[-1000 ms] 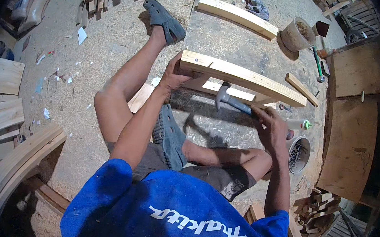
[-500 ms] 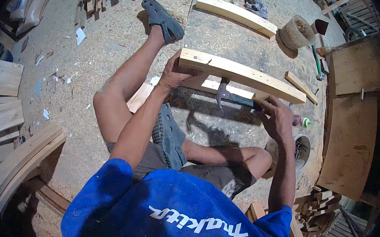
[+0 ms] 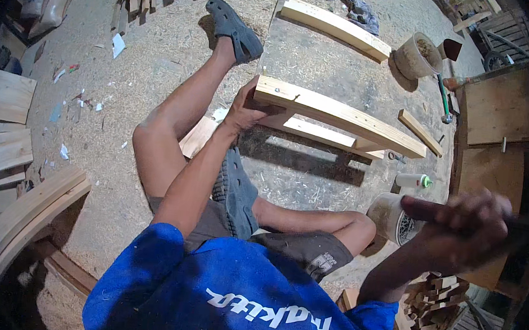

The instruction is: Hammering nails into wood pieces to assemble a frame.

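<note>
A pale wooden frame [image 3: 345,119] of joined lengths stands on the grey work board, its long upper piece sloping down to the right. My left hand [image 3: 244,107] is wrapped round its left end. Dark nail spots show on the upper piece near that end. Off to the right, away from the frame, my right hand [image 3: 465,226] is raised and closed round a hammer [image 3: 416,208]. Motion smears that hand, and the hammer's head is lost in the blur; the handle's butt sticks out toward the frame.
A small bucket of nails [image 3: 384,216] and a white bottle [image 3: 411,180] with a green cap stand below the raised hand. Farther off are a wood strip [image 3: 420,134], a green-handled hammer [image 3: 443,99], a larger bucket [image 3: 408,63] and a loose beam [image 3: 335,28].
My right hand has swung the hammer away from under the upper piece, out and up to the right. My left hand keeps hold of the frame's left end.
</note>
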